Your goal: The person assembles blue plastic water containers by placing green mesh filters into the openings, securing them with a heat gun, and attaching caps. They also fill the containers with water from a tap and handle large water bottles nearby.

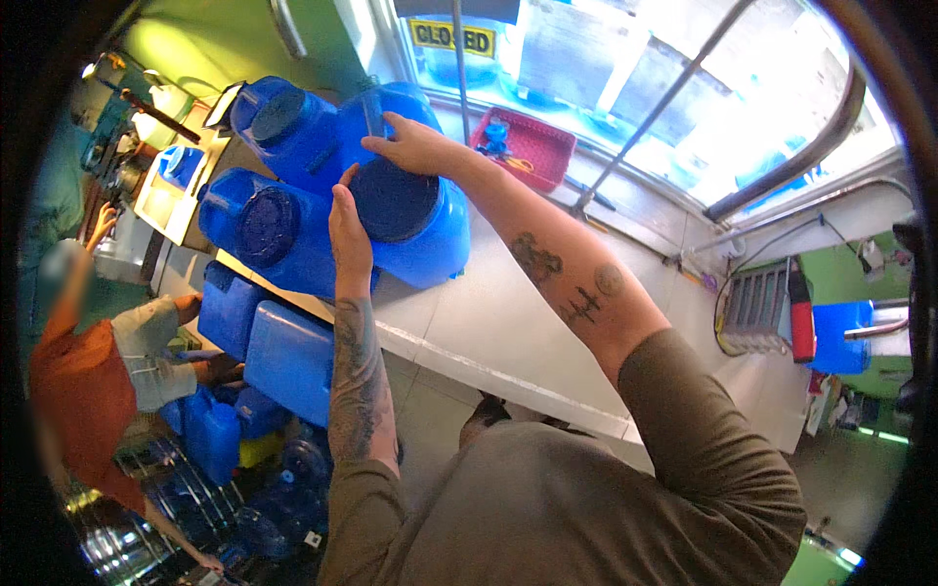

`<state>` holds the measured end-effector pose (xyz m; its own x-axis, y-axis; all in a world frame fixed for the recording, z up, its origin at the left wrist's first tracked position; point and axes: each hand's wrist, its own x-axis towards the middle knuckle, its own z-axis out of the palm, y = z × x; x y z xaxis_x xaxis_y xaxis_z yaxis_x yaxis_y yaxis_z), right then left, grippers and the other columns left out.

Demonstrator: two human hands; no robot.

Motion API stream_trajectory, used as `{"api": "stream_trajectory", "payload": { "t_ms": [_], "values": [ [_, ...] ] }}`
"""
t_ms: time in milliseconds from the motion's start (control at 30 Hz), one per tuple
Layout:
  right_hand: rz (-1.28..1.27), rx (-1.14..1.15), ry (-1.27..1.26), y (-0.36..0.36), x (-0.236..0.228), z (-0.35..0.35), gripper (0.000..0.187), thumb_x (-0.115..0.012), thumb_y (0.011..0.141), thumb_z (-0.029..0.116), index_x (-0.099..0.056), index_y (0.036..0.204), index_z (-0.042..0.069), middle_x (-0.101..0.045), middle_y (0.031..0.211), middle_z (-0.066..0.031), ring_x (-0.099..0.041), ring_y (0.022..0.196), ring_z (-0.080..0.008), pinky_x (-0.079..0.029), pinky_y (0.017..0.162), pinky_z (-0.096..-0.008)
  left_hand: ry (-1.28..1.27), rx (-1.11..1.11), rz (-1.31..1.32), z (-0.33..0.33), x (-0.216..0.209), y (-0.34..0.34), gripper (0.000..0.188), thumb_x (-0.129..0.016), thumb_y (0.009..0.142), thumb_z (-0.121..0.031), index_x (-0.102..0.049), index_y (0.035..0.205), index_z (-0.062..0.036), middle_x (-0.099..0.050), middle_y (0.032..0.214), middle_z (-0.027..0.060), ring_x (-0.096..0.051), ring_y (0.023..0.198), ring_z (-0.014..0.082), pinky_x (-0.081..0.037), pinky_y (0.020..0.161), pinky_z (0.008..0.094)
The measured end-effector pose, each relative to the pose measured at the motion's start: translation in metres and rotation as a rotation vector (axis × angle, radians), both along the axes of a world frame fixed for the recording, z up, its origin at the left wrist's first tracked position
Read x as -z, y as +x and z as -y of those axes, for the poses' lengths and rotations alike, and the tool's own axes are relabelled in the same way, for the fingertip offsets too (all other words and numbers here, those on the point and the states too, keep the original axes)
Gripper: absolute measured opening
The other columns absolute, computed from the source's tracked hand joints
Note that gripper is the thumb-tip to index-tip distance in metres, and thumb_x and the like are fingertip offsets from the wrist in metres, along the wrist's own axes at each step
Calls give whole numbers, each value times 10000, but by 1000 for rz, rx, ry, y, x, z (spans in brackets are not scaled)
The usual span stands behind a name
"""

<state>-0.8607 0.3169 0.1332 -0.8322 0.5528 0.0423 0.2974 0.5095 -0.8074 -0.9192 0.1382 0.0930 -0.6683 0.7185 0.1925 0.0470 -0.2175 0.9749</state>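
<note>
Both of my hands are at a large blue water jug (435, 244) standing on the white tiled counter (469, 303). Its wide round dark-blue cap (396, 203) faces up between them. My left hand (349, 234) lies along the cap's left edge, fingers stretched and close together. Across the cap's far edge reaches my right hand (415, 146), its thumb and fingers apart, next to the jug's upright handle (372, 109). My right fingertips are partly hidden. Two more capped jugs crowd the left side: a nearer blue jug (303, 234) and a farther blue jug (278, 122).
A red tray (559, 161) holding a blue tap-like part sits by the bright window. Metal bars (674, 83) cross there. At lower left, a person in an orange shirt (93, 381) stands near blue containers (288, 356). A grey crate (757, 308) is at right.
</note>
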Motion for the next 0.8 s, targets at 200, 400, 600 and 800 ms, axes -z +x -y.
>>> {"api": "stream_trajectory", "payload": {
  "t_ms": [200, 400, 600, 800],
  "values": [
    [98, -406, 101, 38, -7, -31, 900, -644, 914, 584, -303, 1568, 66, -614, 1339, -253, -608, 1215, -356, -457, 1046, -412, -171, -260, -347, -18, -2, 92, 732, -420, 1048, -554, -391, 1474, 40, -403, 1485, 282, -353, 1418, 380, -234, 1189, 466],
    [135, -461, 16, 127, -20, -4, 860, -628, 933, 564, -301, 1577, 97, -611, 1357, -230, -613, 1226, -351, -473, 1036, -406, -189, -104, -634, 33, 8, 165, 1086, -730, 821, -628, -247, 1535, 33, -274, 1549, 292, -219, 1457, 458, -139, 1196, 577],
    [181, -201, -45, 241, -31, 46, 838, -660, 926, 519, -313, 1568, 106, -630, 1314, -245, -625, 1188, -392, -488, 1009, -444, -172, 150, -784, 65, 0, 224, 1305, -890, 627, -581, -181, 1551, 8, -285, 1547, 237, -216, 1459, 441, -90, 1201, 602],
    [157, 166, -126, 327, -36, 95, 852, -688, 912, 483, -307, 1558, 78, -633, 1274, -272, -619, 1185, -411, -475, 1024, -462, -148, 450, -712, 79, 8, 255, 1276, -907, 608, -515, -202, 1547, -16, -301, 1527, 210, -217, 1458, 437, -79, 1215, 587]
  ]
}}
